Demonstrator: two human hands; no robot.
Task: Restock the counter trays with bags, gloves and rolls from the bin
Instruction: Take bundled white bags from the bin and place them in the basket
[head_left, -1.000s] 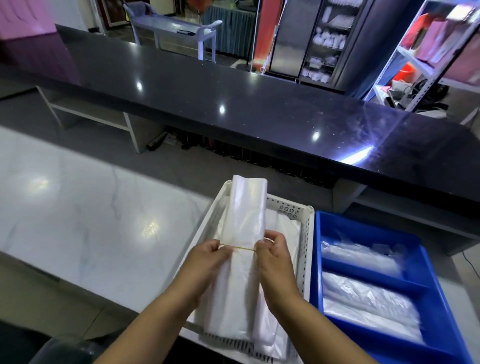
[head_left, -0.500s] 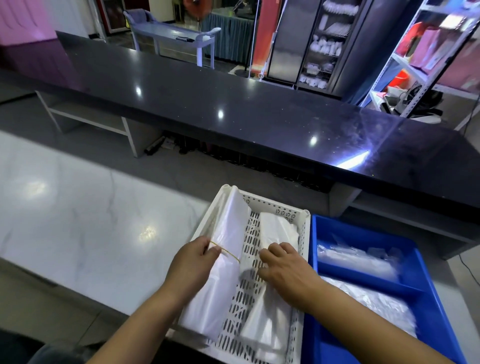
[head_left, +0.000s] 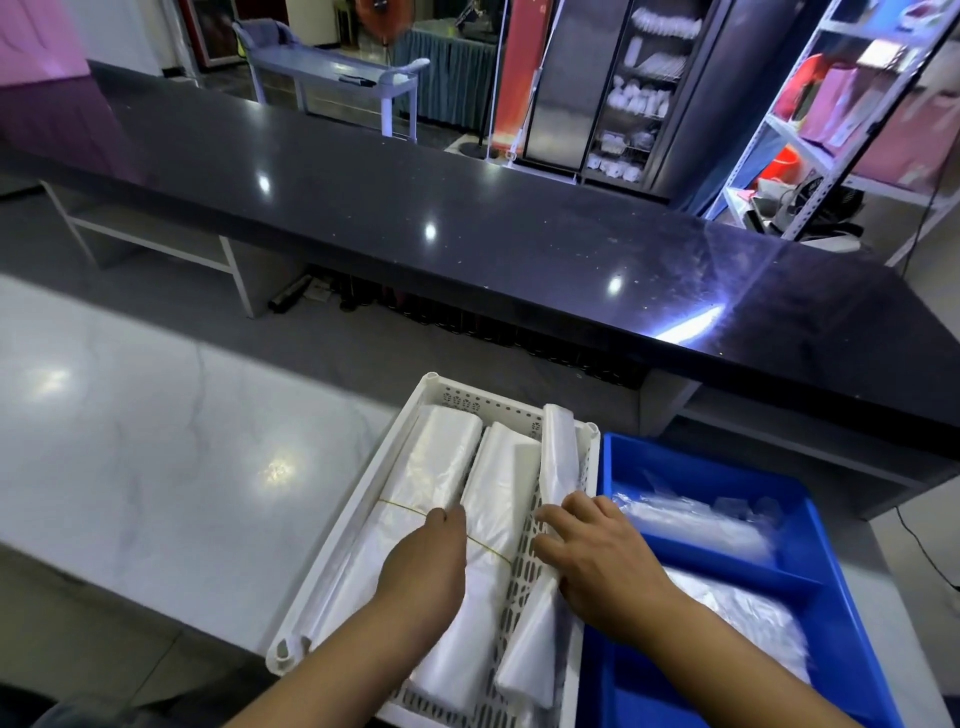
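Two hands in a white tray.
Left hand lies flat on the banded bag bundle; right hand grips the thin bundle.

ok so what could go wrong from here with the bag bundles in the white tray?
1. The right bundle leans on edge against the right wall of the white tray, its far end above the rim. If the right hand lets go, it may flop towards the blue bin.
2. The left hand lies across the thin rubber band on the banded bundle. Sliding could roll it off and loosen the bags.
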